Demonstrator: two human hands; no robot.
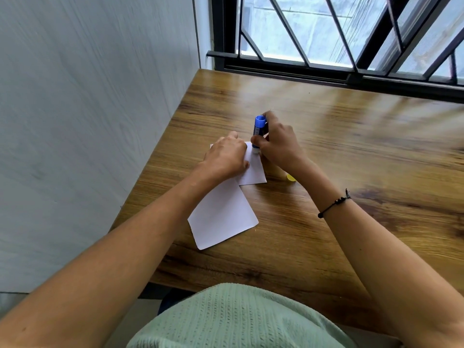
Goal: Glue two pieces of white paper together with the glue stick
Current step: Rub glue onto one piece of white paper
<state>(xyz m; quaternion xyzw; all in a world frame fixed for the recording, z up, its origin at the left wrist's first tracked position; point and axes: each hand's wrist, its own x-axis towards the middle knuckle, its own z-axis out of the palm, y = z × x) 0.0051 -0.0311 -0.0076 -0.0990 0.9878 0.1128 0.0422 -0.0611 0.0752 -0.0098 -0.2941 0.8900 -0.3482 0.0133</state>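
Note:
Two white paper pieces lie on the wooden table [326,151]. The far paper [254,169] sits under my left hand [226,156], which presses flat on it with fingers spread. The near paper [221,217] lies closer to me, its top edge tucked against the far one. My right hand [278,144] grips a blue glue stick [258,129], held upright with its white tip touching the far paper's upper right corner.
A yellow cap [291,178] lies on the table just under my right wrist. A white wall [88,121] runs along the table's left edge. A barred window [339,33] stands behind the far edge.

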